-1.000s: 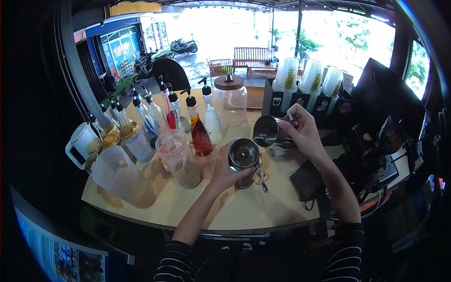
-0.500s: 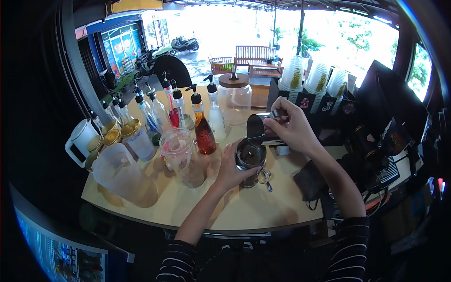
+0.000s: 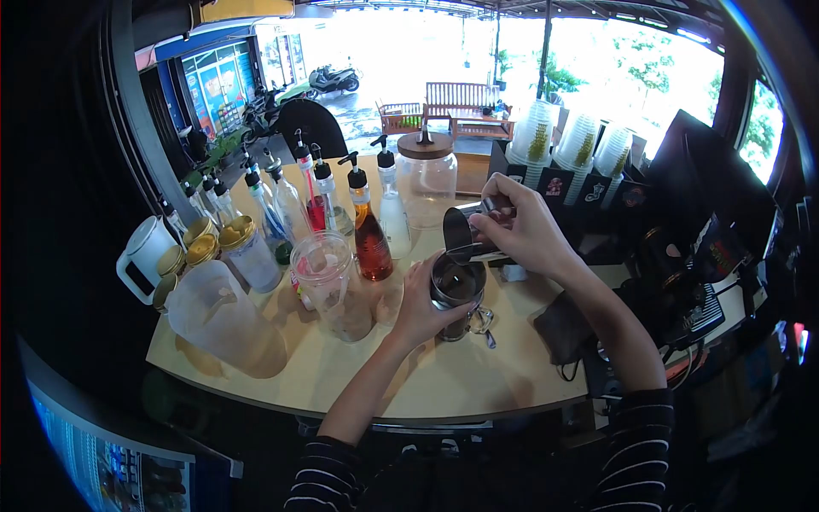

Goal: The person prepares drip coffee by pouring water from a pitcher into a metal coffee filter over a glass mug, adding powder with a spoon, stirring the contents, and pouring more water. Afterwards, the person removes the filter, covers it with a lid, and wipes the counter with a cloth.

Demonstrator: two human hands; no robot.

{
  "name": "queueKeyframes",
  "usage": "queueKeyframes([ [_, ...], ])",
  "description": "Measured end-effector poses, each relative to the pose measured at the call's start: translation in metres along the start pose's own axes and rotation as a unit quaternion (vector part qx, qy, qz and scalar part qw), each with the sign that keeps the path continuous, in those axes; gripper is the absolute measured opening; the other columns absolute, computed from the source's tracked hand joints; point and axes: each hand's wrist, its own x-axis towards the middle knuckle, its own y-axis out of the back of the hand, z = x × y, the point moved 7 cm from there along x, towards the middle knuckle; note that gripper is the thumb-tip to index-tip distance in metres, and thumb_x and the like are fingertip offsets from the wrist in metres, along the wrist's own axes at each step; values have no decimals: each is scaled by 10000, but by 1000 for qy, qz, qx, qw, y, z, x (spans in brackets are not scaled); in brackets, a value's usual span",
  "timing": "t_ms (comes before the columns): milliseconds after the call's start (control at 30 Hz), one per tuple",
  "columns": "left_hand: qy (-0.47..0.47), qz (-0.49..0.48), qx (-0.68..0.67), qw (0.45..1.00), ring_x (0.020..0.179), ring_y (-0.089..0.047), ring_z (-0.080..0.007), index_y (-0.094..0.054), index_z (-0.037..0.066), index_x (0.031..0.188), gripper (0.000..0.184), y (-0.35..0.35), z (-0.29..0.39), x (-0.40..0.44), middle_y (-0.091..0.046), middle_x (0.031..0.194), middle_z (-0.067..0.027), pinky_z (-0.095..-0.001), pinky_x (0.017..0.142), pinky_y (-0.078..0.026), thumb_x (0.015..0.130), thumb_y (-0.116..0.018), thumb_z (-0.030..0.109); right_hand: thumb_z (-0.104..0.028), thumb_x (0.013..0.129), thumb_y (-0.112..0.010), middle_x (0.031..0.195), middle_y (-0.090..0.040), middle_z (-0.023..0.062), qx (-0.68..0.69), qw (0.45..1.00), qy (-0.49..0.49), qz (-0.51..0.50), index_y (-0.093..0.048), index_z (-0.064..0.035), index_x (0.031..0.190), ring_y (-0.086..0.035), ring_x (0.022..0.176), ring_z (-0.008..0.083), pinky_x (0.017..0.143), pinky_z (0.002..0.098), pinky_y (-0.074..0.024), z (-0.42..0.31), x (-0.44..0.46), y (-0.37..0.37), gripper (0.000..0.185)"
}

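Observation:
My left hand [image 3: 415, 307] is wrapped around a metal cup [image 3: 455, 299] with dark insides, which stands upright at the middle of the table. Above it, my right hand [image 3: 527, 229] grips a steel milk pitcher [image 3: 461, 235] by its handle side. The pitcher is tipped to the left, with its rim low over the cup's mouth. What is inside the pitcher is hidden from me. Small shiny metal pieces [image 3: 483, 322] lie just right of the cup. A clear plastic jar [image 3: 328, 277] stands left of my left hand.
Several pump bottles, one with amber syrup [image 3: 372, 243], stand behind the cup near a lidded glass jar [image 3: 426, 183]. A frosted pitcher [image 3: 217, 311] and gold-lidded jars [image 3: 239, 235] fill the left side. Stacked plastic cups [image 3: 533, 136] and a dark pouch [image 3: 563, 331] are at right.
The milk pitcher has shifted slightly left and its mouth has turned a little. The cup and my left hand have barely moved.

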Motion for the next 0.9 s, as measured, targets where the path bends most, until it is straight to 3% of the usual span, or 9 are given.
queueKeyframes([
  [67, -5, 2, -1, 1000, 1072, -511, -318, -414, 58, 1315, 887, 1, 1, 1, -572, 1132, -140, -453, 1009, -335, 598, -849, 345, -15, 799, -661, 797, -523, 108, -12, 1000, 0, 3, -439, 63, 894, -578, 706, 105, 637, 280, -521, 0, 0, 0, 254],
  [100, -10, -10, 9, 1000, 1106, -523, -279, -397, 24, 1315, 903, 0, 2, 1, -543, 1165, -141, -410, 1008, -382, 593, -870, 287, -15, 799, -661, 797, -523, 108, -12, 1000, 0, 3, -439, 63, 894, -578, 706, 105, 637, 280, -521, 2, 1, 0, 254],
  [167, -15, -23, 20, 999, 1139, -536, -239, -379, -9, 1315, 921, -1, 2, 2, -513, 1197, -142, -366, 1007, -429, 588, -892, 229, -48, 859, -642, 657, -404, -18, -33, 999, 34, 10, -430, -12, 870, -494, 627, 24, 575, 220, -505, 1, 1, 1, 216],
  [467, -30, -21, 10, 999, 1134, -545, -225, -406, -6, 1294, 877, -1, 5, 2, -522, 1203, -135, -353, 999, -439, 592, -886, 207, -47, 860, -640, 649, -423, -26, -45, 998, 32, 26, -431, -14, 872, -491, 628, 11, 573, 203, -486, 2, 0, 10, 212],
  [533, -15, -4, -14, 1000, 1094, -514, -300, -442, 72, 1298, 851, 0, 2, 2, -576, 1155, -124, -444, 1022, -330, 595, -849, 325, -47, 861, -640, 655, -437, -24, -42, 998, 26, 28, -432, -14, 876, -504, 633, 10, 574, 199, -481, 2, 0, 12, 211],
  [900, -12, -8, -5, 1000, 1087, -515, -295, -443, 69, 1298, 850, 1, 3, 2, -574, 1158, -118, -437, 1015, -335, 595, -850, 319, -57, 863, -640, 673, -481, -13, -47, 999, 13, 22, -427, -11, 895, -542, 659, 15, 578, 203, -483, 3, -5, 15, 220],
])
